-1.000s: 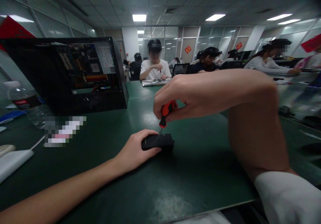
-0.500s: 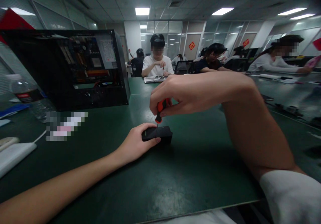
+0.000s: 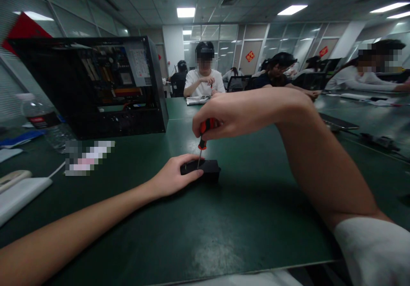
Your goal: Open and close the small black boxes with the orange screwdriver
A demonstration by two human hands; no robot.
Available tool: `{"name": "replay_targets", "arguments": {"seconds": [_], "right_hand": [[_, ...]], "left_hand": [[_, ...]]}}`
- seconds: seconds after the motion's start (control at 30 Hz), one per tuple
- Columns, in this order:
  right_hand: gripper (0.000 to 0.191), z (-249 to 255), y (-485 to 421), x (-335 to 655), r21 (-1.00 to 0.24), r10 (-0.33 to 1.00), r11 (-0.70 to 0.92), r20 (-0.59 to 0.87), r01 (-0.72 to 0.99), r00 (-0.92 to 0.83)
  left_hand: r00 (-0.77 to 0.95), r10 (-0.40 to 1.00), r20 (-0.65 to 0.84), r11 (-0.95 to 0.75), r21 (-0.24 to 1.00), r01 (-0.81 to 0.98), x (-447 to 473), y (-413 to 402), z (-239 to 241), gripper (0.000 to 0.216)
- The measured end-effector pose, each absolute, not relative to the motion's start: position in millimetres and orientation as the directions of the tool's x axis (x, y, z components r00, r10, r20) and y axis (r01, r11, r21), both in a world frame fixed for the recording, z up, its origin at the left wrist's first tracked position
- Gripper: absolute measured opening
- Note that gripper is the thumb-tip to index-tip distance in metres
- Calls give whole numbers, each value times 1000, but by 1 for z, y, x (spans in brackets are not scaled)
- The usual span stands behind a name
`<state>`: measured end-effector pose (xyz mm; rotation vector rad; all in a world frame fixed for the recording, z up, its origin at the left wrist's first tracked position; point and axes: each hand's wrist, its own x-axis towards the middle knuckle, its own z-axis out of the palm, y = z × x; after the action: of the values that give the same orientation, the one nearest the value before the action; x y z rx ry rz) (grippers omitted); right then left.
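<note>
A black rectangular box (image 3: pixel 210 170) lies on the green table (image 3: pixel 205 226) in front of me; its exact kind cannot be made out. My left hand (image 3: pixel 174 174) grips the box's left end, thumb along the near side and fingers on the far side. Above it, my right hand (image 3: pixel 221 115) is wrapped round the red and black handle of a screwdriver (image 3: pixel 202 143). The screwdriver stands nearly upright, its thin shaft reaching down to the top of the box between my left thumb and fingers. Whether a screw sits under the tip is hidden.
An open black computer case (image 3: pixel 137 124) stands at the back left, beside a plastic bottle (image 3: pixel 45 121). A white device (image 3: pixel 25 196) lies at the left edge. Across the table sits a person in a white shirt (image 3: pixel 205 81); a dark flat object (image 3: pixel 339 121) lies to the right.
My right hand and the screwdriver have risen slightly, with more of the shaft showing above the box. My left hand keeps its hold. The whole view has shifted a little.
</note>
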<state>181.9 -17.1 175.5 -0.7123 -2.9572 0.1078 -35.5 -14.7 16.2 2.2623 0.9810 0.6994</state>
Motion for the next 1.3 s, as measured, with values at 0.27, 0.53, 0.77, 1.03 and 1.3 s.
{"name": "replay_targets", "arguments": {"seconds": [0.27, 0.53, 0.77, 1.03, 1.3], "right_hand": [[27, 179, 23, 169, -48, 529, 848, 98, 527, -843], [28, 180, 51, 179, -74, 656, 751, -25, 656, -754], [27, 175, 40, 177, -5, 611, 791, 58, 611, -790], [30, 172, 38, 169, 82, 494, 859, 128, 506, -860], [20, 170, 44, 173, 76, 546, 830, 82, 552, -833]], "left_hand": [[709, 664, 237, -708, 507, 493, -23, 55, 34, 37], [655, 701, 282, -669, 577, 468, -14, 73, 17, 40], [610, 733, 301, -630, 639, 441, -16, 69, 7, 46], [604, 735, 309, -624, 656, 424, -15, 73, 1, 47], [695, 611, 378, -757, 534, 376, -20, 71, 8, 37]]}}
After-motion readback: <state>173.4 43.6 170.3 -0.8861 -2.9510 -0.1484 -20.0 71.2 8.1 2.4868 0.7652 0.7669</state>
